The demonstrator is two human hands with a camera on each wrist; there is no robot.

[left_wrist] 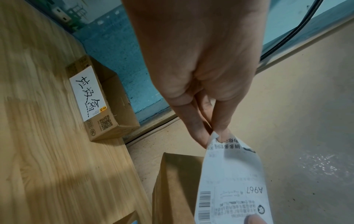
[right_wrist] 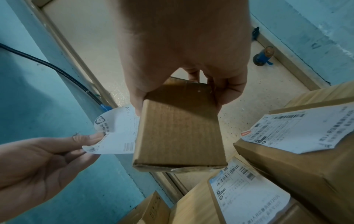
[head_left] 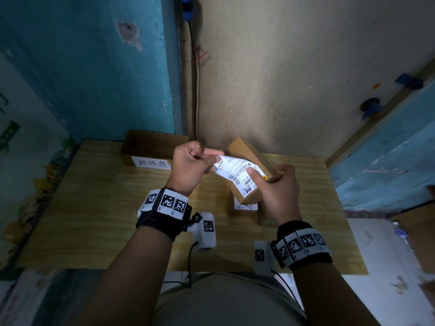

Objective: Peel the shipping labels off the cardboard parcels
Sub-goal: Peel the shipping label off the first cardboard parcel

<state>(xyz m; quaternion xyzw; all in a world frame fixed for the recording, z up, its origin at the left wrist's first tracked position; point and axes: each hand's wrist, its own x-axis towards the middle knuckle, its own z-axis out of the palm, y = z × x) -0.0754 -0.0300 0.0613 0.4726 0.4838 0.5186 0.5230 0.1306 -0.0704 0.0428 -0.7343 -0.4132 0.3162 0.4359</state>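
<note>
One shipping label [head_left: 233,170] is half lifted off a small cardboard parcel [head_left: 253,158] held above the wooden table [head_left: 98,208]. The left hand [head_left: 190,165] pinches the label's free corner; the right hand [head_left: 280,191] grips the parcel, thumb pressing the label. Two more labelled parcels [right_wrist: 298,151] lie below.

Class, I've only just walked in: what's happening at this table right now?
A person is peeling a shipping label off a small cardboard box. The right hand holds the box up above the wooden table, thumb pressed on the label, while the left hand pinches the label's free corner and pulls it away. It is partly lifted, not yet off. Other labelled boxes wait nearby.
</note>
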